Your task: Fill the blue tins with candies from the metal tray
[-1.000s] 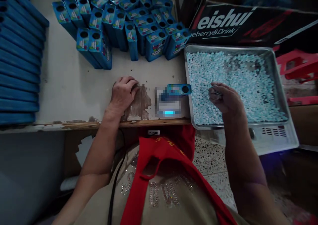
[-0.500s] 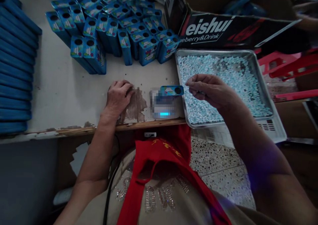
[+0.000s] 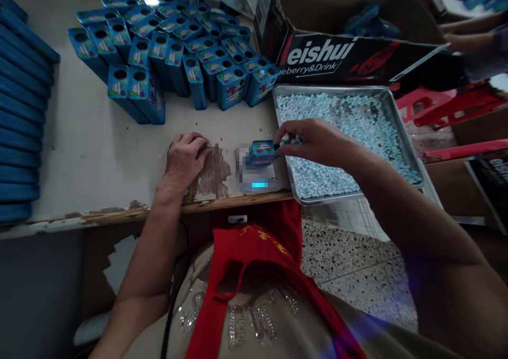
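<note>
My left hand (image 3: 186, 158) lies on the worn tabletop with its fingers loosely bent and apart, holding nothing. A small blue candy box (image 3: 262, 152), printed with lettering, sits on a small scale (image 3: 257, 176) with a lit blue display. The scale is partly blurred out. My right hand (image 3: 307, 141) is at the right end of that box, its fingers curled round a few small candies at the hole, which the fingertips mostly cover. Beneath and beside this hand is a metal tray (image 3: 294, 185) of pale blue and white candies (image 3: 337, 176).
Many blue boxes (image 3: 232, 86) stand upright at the back, round holes on top. More flat blue boxes (image 3: 18, 137) are stacked at the left. Behind the tray stands an open black carton (image 3: 317, 57). Another person's arm (image 3: 468, 34) and red stools (image 3: 428, 105) are at the right.
My right hand has moved left from over the tray edge to the end of the candy box, where its fingertips now meet the hole. My left hand stays on the table. The view has shifted slightly.
</note>
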Available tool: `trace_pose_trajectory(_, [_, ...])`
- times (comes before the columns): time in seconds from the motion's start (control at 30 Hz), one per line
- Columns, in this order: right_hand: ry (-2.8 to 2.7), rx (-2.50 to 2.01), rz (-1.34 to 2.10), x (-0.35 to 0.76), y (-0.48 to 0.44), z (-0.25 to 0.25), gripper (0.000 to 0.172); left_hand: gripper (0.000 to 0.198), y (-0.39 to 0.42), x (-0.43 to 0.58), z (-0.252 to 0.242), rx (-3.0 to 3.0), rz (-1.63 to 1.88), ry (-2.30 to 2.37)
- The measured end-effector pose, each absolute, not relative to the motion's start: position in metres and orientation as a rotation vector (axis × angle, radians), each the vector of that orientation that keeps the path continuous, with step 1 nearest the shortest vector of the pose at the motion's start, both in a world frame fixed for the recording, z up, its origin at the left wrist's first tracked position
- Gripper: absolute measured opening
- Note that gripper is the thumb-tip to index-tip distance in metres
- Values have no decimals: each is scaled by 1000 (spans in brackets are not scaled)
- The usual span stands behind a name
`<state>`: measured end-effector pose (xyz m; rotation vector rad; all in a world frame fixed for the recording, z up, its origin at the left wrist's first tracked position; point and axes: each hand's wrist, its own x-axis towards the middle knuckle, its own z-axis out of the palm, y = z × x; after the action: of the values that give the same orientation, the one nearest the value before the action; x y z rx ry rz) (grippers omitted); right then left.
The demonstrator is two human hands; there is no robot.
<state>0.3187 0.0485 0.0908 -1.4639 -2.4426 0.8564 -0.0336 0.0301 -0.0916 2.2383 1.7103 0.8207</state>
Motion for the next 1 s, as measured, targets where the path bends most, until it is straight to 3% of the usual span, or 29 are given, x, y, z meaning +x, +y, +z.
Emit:
trace_pose_trajectory(0.73, [-2411, -1472, 752, 313, 43, 99, 16, 11, 31, -32, -84, 2226, 760, 1714])
trace_pose_trajectory(0.87, [-2350, -1494, 809, 311, 36, 101, 22, 11, 31, -31, -86, 2174, 777, 1726])
trace_pose_trajectory(1.0, [-2152, -1515, 936, 315, 40, 101, 15, 15, 31, -29, -83, 2132, 757, 1728])
